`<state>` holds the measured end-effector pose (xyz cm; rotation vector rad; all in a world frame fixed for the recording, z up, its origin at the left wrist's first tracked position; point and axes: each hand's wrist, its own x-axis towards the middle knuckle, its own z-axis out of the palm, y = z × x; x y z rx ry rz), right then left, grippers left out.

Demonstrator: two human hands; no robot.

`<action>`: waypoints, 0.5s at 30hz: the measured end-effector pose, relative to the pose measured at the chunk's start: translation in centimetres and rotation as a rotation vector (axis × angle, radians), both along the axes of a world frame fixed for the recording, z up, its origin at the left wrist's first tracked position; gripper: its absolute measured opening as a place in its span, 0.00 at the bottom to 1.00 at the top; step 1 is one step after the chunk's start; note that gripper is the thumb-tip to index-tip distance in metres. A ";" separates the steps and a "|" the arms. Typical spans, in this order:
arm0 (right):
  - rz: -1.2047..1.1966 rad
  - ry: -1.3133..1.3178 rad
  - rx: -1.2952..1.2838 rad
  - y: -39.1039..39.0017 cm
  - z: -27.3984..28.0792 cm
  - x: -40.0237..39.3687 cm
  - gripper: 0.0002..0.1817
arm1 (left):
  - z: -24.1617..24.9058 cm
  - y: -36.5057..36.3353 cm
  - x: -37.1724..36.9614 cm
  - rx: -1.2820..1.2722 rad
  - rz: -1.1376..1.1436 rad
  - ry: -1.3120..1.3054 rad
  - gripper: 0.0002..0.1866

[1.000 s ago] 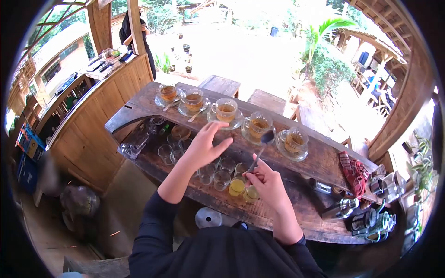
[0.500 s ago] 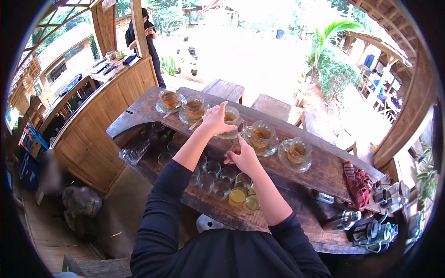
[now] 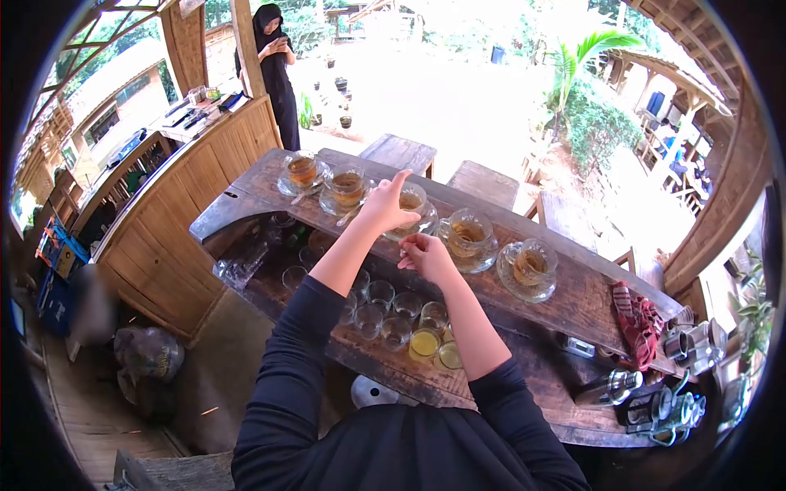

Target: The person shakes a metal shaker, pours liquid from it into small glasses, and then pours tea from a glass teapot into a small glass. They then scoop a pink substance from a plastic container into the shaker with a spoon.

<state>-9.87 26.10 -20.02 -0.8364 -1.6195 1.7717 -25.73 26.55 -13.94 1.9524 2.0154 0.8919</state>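
My left hand (image 3: 386,206) curves around the near-left side of a glass cup (image 3: 412,199) of amber drink, its index finger stretched along one side and its thumb along the other. That cup stands on a glass saucer (image 3: 424,223). Just in front of it is my right hand (image 3: 427,255), fingers bent and drawn together; I cannot tell whether something small is pinched in them. To the right stand another filled cup (image 3: 467,231) and, farther along, a filled cup (image 3: 530,266). Two more, a cup (image 3: 348,187) and a cup (image 3: 302,169), stand to the left, all on saucers.
Several glasses (image 3: 381,293), some with yellow liquid, stand on the lower shelf below my forearms. A red cloth (image 3: 635,325), a metal shaker (image 3: 610,387) and glass jugs (image 3: 667,412) are at the right. A person (image 3: 277,78) holding a phone stands beyond the wooden counter (image 3: 176,221).
My right hand has drawn its pointing index finger in toward the others. My left hand keeps its place around the cup. The person at the back has come further out from behind the post.
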 end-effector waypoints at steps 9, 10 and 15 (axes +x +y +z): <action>-0.003 -0.084 0.021 0.6 -0.8 -0.4 0.11 | 0.2 0.1 0.4 0.002 0.012 0.016 0.50; -0.002 -0.083 0.022 0.7 -0.8 -0.4 0.11 | 0.3 -0.1 0.6 -0.002 0.018 0.016 0.50; -0.023 -0.122 -0.011 0.8 -0.2 -0.5 0.11 | 0.5 -0.2 0.5 -0.027 0.023 0.003 0.49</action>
